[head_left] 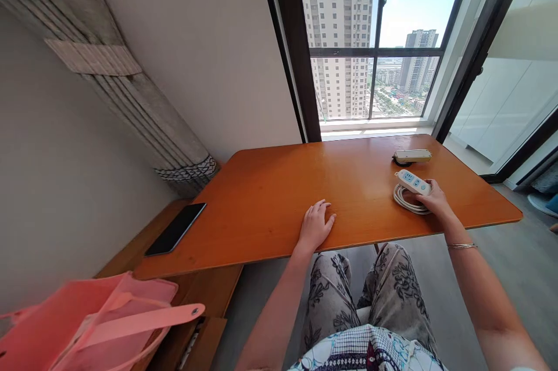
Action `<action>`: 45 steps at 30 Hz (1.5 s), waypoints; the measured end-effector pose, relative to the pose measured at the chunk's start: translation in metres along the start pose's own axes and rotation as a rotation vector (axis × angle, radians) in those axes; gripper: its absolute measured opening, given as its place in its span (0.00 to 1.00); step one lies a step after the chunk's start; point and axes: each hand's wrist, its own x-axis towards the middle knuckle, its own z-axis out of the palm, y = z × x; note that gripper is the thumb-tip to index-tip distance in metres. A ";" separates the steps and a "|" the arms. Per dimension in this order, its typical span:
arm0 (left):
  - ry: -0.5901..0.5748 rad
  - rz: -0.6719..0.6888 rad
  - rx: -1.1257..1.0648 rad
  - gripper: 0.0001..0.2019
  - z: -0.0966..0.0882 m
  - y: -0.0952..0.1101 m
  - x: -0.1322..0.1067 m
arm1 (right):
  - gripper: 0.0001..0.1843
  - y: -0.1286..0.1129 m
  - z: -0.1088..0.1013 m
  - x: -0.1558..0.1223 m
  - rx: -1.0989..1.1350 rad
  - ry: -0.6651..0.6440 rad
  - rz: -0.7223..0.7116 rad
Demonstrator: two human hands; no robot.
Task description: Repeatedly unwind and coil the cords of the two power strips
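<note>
My right hand [431, 199] is closed around the near end of a white power strip [414, 181] with blue-edged sockets. Its white cord [405, 201] is coiled under and beside it, partly covered by my fingers. Behind it lies a second, cream-coloured power strip [412, 156] with something dark at its left end. My left hand [316, 224] rests on the orange wooden table [270, 196] near the front edge, fingers loosely stretched and holding nothing.
A black tablet [175, 229] lies at the table's left end. A pink bag [100, 324] with a strap sits on a wooden bench [209, 289] at the lower left. Beyond the table is a window [375, 86]; a tied curtain [131, 80] hangs on the left.
</note>
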 end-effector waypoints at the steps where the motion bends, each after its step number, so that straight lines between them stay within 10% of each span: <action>1: 0.001 0.019 -0.022 0.17 0.000 0.000 0.000 | 0.43 -0.004 0.011 -0.009 0.085 0.015 -0.030; 9: -0.024 0.087 -0.112 0.15 -0.005 0.003 -0.001 | 0.36 -0.049 0.089 -0.064 0.504 -0.057 -0.149; 20: -0.131 0.019 -0.611 0.20 -0.004 0.029 -0.003 | 0.34 -0.076 0.133 -0.088 0.944 -0.099 0.054; 29: 0.032 -0.330 -1.176 0.13 0.010 0.036 -0.001 | 0.28 -0.060 0.114 -0.081 1.231 0.035 0.132; 38: 0.593 -0.544 -1.525 0.07 -0.045 -0.023 0.018 | 0.29 -0.025 0.071 -0.055 1.267 0.349 0.201; 45: 0.814 -0.563 -1.400 0.06 -0.079 -0.073 0.020 | 0.19 -0.003 0.030 -0.036 1.407 0.514 0.347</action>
